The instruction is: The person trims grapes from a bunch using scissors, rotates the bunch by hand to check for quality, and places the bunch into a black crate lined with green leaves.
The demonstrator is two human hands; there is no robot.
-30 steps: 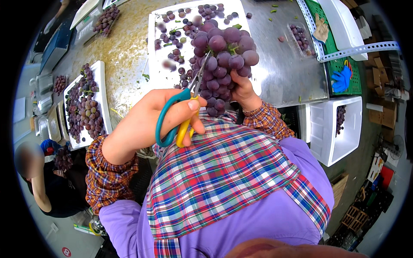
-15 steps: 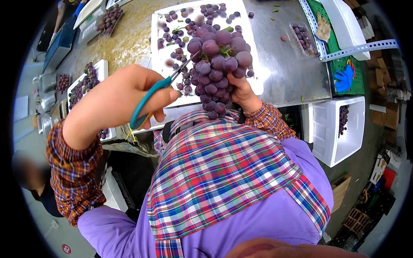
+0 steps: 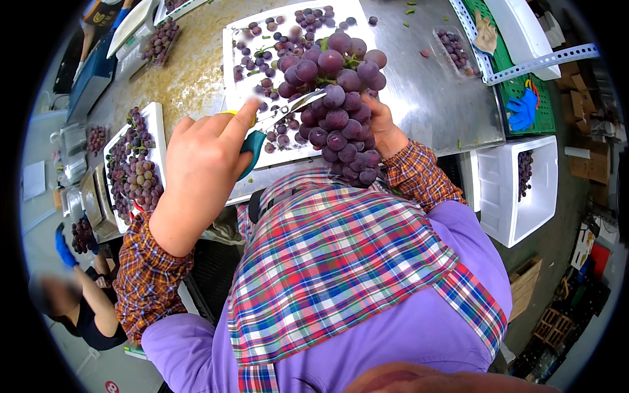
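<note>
My left hand (image 3: pixel 204 171) is closed on a pair of scissors (image 3: pixel 253 149) with teal handles. The parted silver blades point right, against the middle of a big bunch of purple grapes (image 3: pixel 341 124). From the right, my right hand (image 3: pixel 386 130) grips that bunch, its fingers partly hidden behind the fruit. Green stems show among the upper grapes. The bunch hangs over the near part of a white tray (image 3: pixel 288 154) on which many loose grapes (image 3: pixel 316 16) lie scattered.
At left, another white tray (image 3: pixel 157 121) bears grape bunches. Clear boxes of grapes (image 3: pixel 160 40) (image 3: pixel 455 51) stand on the metal table (image 3: pixel 426 111). To the right are a green crate (image 3: pixel 542 121), a blue glove (image 3: pixel 523 112) and a white bin (image 3: pixel 495 196). A blue-gloved co-worker (image 3: pixel 98 304) is at lower left.
My left hand has moved right and turned, bringing the scissors' blades further across the bunch. The bunch and my right hand have shifted slightly right. A co-worker's blue-gloved arm has come into view.
</note>
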